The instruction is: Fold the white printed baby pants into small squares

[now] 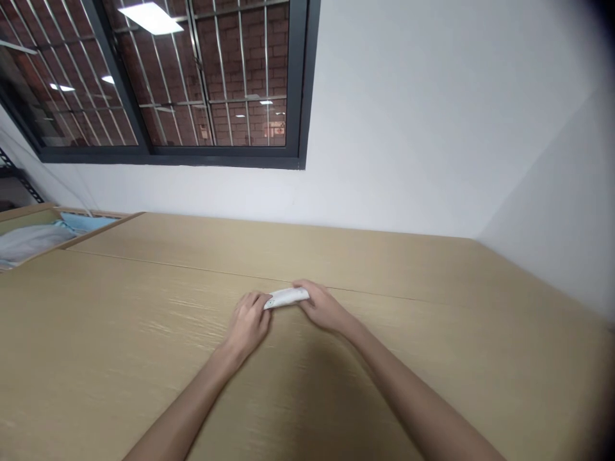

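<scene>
A small white rolled or folded object [287,297], perhaps cloth, lies on the light wooden table [144,346] between my two hands. My left hand [248,322] grips its left end with curled fingers. My right hand [323,305] closes over its right end. Both forearms reach in from the bottom of the view. What the object is exactly I cannot make out.
An open wooden box [72,234] holding pale grey and light blue fabric sits at the far left. A white wall [408,128] runs behind the table and at the right. A dark-framed barred window [192,83] is above left.
</scene>
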Tool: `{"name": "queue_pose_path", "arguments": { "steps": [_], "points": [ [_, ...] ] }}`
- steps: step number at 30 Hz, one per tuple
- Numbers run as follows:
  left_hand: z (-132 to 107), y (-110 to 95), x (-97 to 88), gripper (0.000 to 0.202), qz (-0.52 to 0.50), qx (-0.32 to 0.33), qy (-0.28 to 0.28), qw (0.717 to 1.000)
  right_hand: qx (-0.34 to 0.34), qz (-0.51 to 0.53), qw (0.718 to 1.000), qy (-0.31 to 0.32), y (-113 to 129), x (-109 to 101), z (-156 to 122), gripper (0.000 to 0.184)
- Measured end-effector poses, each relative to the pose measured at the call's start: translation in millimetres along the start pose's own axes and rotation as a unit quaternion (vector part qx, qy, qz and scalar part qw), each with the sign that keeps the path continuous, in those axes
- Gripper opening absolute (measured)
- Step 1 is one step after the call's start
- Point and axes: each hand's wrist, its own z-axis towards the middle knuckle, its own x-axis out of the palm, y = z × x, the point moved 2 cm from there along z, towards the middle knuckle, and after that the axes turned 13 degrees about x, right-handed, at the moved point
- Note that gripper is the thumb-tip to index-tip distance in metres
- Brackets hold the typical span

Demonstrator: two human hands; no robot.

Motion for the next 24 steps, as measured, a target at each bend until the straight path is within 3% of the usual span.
{"name": "queue_pose_path", "arguments": {
  "steps": [2,5,9,11,14,17,20,22,24],
  "points": [
    [0.5,-5.4,-4.0,0.022,-0.053,-0.035,-0.015,0.998,0.041,0.101,0.994,-0.018,3.2,-6.2,3.0,0.037],
    [-2.2,-13.2,-4.3,0.036,-0.144,-0.076,-0.003,0.987,0.118,0.236,0.964,-0.031,4.0,-10.7,6.1,0.041],
    [-11.9,-21.0,3.2,0.053,-0.271,-0.142,0.047,0.951,0.213,0.277,0.937,-0.012,-4.4,-3.6,6.8,0.041],
    [-16.8,-24.3,7.1,0.056,-0.279,-0.156,0.071,0.945,0.232,0.279,0.932,-0.014,-10.6,2.7,7.6,0.043],
    [-21.1,-28.5,10.0,0.051,-0.205,-0.130,0.093,0.966,0.244,0.288,0.925,-0.052,-18.4,10.1,11.3,0.038],
    [-21.8,-30.6,7.6,0.042,-0.035,-0.091,0.090,0.991,0.234,0.292,0.921,-0.104,-18.9,10.4,14.5,0.026],
    [-19.3,-34.2,1.1,0.030,0.129,-0.033,0.058,0.989,0.185,0.251,0.937,-0.161,-6.0,1.7,10.5,0.027],
    [-17.3,-39.7,-1.7,0.029,0.141,0.020,0.045,0.989,0.115,0.205,0.961,-0.145,11.8,-4.5,3.4,0.032],
    [-16.9,-47.8,-0.1,0.029,0.081,0.078,0.075,0.991,0.036,0.148,0.986,-0.067,33.8,-6.7,-5.9,0.038]
  ]
}}
